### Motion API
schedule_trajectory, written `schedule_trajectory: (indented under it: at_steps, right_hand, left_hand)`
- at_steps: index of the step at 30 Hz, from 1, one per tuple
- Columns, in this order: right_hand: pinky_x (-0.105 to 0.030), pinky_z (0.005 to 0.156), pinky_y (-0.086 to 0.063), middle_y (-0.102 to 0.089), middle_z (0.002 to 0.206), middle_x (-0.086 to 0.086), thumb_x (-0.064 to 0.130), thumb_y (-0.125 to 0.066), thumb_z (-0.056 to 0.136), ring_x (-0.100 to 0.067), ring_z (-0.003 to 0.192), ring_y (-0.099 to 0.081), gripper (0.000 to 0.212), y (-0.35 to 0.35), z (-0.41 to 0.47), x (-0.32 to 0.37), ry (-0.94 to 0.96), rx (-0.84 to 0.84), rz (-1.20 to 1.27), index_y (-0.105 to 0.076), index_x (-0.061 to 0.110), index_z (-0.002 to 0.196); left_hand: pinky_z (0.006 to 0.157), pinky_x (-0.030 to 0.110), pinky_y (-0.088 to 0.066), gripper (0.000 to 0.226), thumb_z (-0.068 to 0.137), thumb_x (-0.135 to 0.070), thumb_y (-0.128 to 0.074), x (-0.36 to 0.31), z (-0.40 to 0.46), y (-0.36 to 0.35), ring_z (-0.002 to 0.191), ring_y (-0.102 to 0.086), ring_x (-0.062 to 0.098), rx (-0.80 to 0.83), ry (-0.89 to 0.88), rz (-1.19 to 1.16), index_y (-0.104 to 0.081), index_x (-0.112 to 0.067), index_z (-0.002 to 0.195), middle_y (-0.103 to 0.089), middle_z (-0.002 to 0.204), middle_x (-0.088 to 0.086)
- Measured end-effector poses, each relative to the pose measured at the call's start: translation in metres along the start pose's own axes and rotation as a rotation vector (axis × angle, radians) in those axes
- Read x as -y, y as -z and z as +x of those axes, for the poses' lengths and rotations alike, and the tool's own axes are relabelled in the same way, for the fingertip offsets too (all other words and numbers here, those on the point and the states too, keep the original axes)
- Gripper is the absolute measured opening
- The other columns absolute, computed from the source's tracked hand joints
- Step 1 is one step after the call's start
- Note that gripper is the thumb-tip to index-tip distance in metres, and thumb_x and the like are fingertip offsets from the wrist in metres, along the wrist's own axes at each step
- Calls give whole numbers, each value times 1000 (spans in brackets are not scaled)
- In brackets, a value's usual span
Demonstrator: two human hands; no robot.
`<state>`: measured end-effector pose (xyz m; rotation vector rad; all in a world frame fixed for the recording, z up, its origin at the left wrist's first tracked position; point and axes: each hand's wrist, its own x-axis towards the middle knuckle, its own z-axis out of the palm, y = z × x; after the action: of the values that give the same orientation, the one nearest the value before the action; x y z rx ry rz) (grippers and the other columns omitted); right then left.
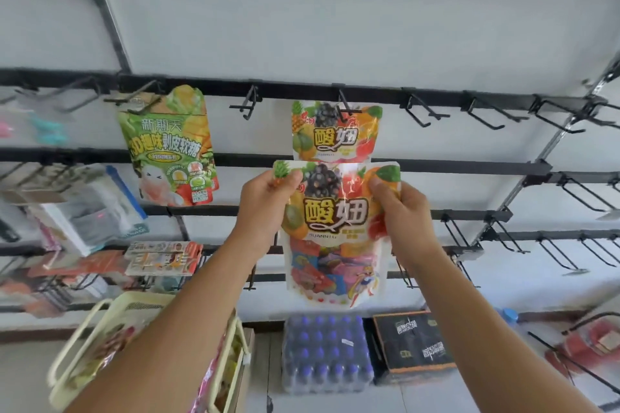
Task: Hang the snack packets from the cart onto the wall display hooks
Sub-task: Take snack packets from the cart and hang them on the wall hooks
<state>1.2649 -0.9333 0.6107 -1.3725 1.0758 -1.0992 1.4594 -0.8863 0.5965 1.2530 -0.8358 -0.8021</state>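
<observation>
Fruit sweet packet (335, 231) held up before the wall rails, left hand (265, 208) pinching its top left corner, right hand (401, 211) pinching its top right corner, just below a matching packet (335, 134) hanging on a hook (345, 106), green packet (171, 147) hung further left, cream cart (100, 345) at lower left.

Both hands up at the wall rack: left hand (265, 201) and right hand (399, 208) pinch the top corners of a fruit candy packet (335, 235), just below an identical packet (335, 134) already on a hook (345, 104). A green packet (171, 147) hangs further left, and the cream cart (110, 345) sits bottom left.
</observation>
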Motion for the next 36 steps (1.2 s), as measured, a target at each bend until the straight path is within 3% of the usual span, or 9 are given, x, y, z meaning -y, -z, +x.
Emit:
schedule_trajectory:
  at_steps: [3, 9, 14, 17, 27, 32, 36]
  right_hand:
    - [-26, 46, -48, -72, 70, -9, 36, -58, 98, -20, 54, -64, 30, 8, 22, 4, 2, 3, -27, -65, 11, 82]
    - [-26, 50, -53, -75, 72, -4, 36, -56, 99, -16, 60, -71, 31, 13, 66, 23, 24, 57, -42, -66, 13, 83]
    - [-21, 48, -51, -74, 68, 2, 37, -55, 100, -10, 56, -69, 31, 13, 87, 23, 27, 52, -34, -66, 14, 82]
    - [-19, 46, -49, -73, 66, 3, 35, -55, 100, -8, 53, -68, 31, 14, 97, 25, 32, 44, -17, -66, 14, 82]
    - [-26, 54, -55, -76, 74, 0, 37, -56, 99, -15, 63, -73, 29, 12, 118, 16, 22, 69, -28, -66, 14, 84]
    - [-27, 52, -53, -76, 73, 1, 39, -57, 99, -14, 62, -73, 30, 10, 130, 7, 7, 48, -72, -66, 15, 84]
    - [-36, 60, -60, -74, 71, -4, 43, -61, 95, -18, 61, -72, 33, 5, 145, 1, 18, -6, -134, -64, 11, 84]
  left_hand:
    - [77, 43, -60, 11, 94, -24, -66, -2, 17, -15, 84, -75, 21, -107, -26, 26, -75, -22, 88, -78, 85, 1]
    - [71, 42, -61, 17, 94, -31, -67, -14, 48, -36, 77, -75, 18, -224, -62, 106, -72, -18, 83, -77, 80, 0]
    - [69, 37, -60, 20, 95, -32, -65, -21, 65, -44, 76, -75, 14, -236, -78, 169, -70, -20, 80, -76, 79, -1]
    - [73, 42, -62, 22, 95, -34, -65, -24, 74, -47, 78, -74, 15, -238, -89, 194, -71, -16, 84, -76, 81, 1]
    - [72, 37, -61, 22, 94, -36, -65, -13, 90, -48, 78, -74, 13, -245, -57, 167, -72, -16, 88, -76, 82, -1]
    - [75, 43, -62, 26, 94, -37, -66, -5, 103, -50, 78, -74, 16, -241, -20, 183, -72, -12, 90, -76, 83, 2]
    - [74, 41, -62, 23, 92, -37, -68, -1, 119, -50, 81, -73, 15, -257, -46, 224, -66, -14, 91, -74, 87, 1]
